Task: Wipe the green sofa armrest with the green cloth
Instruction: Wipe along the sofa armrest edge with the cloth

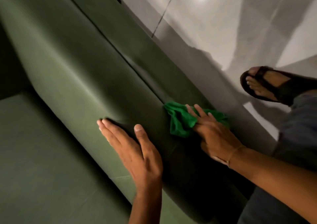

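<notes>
The dull green sofa armrest runs diagonally from the upper left to the lower right, with a dark seam along its outer side. A crumpled bright green cloth lies on the armrest's outer edge near the seam. My right hand presses down on the cloth, fingers spread over it and its folds bunched under the palm. Flat on the inner side of the armrest rests my left hand, fingers together and holding nothing, and it dents the padding at the fingertips.
The sofa seat cushion fills the lower left. A glossy grey tiled floor lies to the right of the armrest, with a lamp's reflection on it. My foot in a dark sandal stands on the floor beside the sofa, jeans leg below it.
</notes>
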